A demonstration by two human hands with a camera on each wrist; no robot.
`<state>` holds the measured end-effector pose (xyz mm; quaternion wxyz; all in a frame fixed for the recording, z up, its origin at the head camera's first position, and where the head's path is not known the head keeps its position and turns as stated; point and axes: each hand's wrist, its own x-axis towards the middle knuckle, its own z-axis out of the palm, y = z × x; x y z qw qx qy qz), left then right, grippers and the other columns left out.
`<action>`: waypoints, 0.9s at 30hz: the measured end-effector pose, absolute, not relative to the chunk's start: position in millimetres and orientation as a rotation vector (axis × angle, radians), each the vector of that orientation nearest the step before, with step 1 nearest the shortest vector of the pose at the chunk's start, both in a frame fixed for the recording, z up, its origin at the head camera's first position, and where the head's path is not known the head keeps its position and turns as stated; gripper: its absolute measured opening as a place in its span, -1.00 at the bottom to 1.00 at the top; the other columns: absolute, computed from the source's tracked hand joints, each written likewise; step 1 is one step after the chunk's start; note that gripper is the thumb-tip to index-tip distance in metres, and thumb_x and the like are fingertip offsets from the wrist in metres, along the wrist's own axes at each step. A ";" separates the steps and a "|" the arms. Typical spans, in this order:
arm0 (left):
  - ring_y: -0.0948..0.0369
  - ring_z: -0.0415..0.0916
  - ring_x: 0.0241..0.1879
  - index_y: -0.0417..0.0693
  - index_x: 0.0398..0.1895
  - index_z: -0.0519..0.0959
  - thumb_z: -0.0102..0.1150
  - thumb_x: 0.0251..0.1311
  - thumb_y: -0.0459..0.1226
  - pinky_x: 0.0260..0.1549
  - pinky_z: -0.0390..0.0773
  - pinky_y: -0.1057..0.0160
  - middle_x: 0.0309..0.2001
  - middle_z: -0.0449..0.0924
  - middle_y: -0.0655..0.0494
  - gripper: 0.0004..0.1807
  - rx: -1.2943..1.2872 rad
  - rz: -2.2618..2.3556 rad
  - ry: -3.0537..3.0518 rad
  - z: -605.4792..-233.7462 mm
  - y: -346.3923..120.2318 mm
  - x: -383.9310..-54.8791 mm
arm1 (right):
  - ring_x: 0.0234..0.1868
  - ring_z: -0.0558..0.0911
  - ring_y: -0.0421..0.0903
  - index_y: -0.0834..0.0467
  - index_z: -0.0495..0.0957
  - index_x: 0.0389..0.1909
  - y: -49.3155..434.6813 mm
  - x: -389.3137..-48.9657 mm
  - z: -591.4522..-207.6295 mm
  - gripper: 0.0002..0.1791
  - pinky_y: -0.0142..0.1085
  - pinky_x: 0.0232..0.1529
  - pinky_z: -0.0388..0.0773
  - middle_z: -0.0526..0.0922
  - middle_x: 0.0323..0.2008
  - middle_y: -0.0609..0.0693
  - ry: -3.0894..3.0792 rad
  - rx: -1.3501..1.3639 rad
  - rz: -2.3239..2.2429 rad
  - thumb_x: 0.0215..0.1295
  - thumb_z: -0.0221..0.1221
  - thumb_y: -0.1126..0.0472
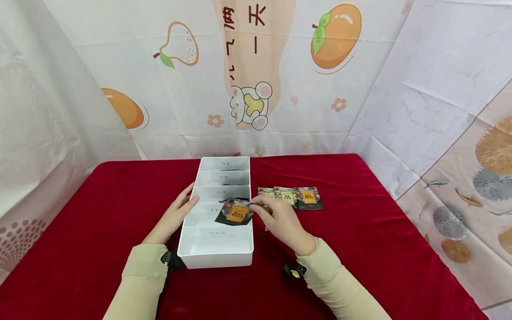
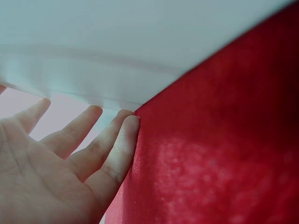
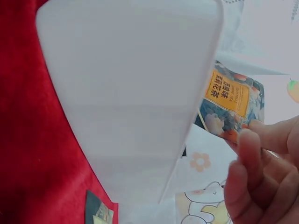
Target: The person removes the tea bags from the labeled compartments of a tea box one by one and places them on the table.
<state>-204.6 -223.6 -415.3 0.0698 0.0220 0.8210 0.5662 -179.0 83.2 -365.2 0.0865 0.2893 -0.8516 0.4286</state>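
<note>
A long white box (image 1: 216,260) with several labelled compartments stands on the red cloth. My right hand (image 1: 282,222) pinches a dark tea bag packet (image 1: 237,213) with an orange label by its right edge, over the box's nearer compartments. The right wrist view shows that packet (image 3: 229,95) past the box's side wall (image 3: 131,93), thumb and finger at its edge. Along the box's left side lies my left hand (image 1: 172,218). Its fingers look extended in the left wrist view, with fingertips (image 2: 96,111) right at the white wall (image 2: 93,46).
To the right of the box lie three more packets: one with an orange label (image 1: 308,196), one with a pale green label (image 1: 286,195) and another (image 1: 266,192) partly hidden. Dark packet edges (image 1: 235,183) show inside the farther compartments. A printed curtain (image 1: 192,129) hangs behind the red-covered table (image 1: 132,191).
</note>
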 end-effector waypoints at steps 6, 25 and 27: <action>-0.16 0.42 0.23 0.28 0.61 -0.12 -0.11 0.49 0.06 0.09 0.53 -0.05 0.43 0.19 -0.29 -0.27 0.072 1.707 2.476 -415.0 -223.7 -203.7 | -0.71 0.43 -0.35 0.13 0.63 -0.07 89.7 -182.7 -361.1 -0.84 -0.38 -0.54 0.47 0.73 -0.29 0.03 -2.551 0.839 1.298 0.40 0.16 0.31; -0.08 0.48 0.16 0.31 0.60 -0.10 -0.10 0.48 0.08 -0.01 0.55 0.10 0.41 0.22 -0.27 -0.27 0.071 1.719 2.471 -416.6 -224.9 -204.3 | -0.72 0.46 -0.17 0.14 0.60 -0.12 112.0 -192.5 -351.3 -0.90 -0.33 -0.63 0.39 0.61 -0.56 0.06 -2.469 0.685 1.382 0.42 0.16 0.24; -0.08 0.48 0.16 0.31 0.60 -0.10 -0.10 0.48 0.08 0.00 0.55 0.10 0.42 0.21 -0.27 -0.27 0.071 1.720 2.471 -416.7 -224.7 -204.5 | -0.73 0.44 -0.24 0.14 0.60 -0.12 111.6 -192.6 -352.4 -0.90 -0.34 -0.63 0.40 0.65 -0.43 0.05 -2.469 0.702 1.344 0.42 0.16 0.26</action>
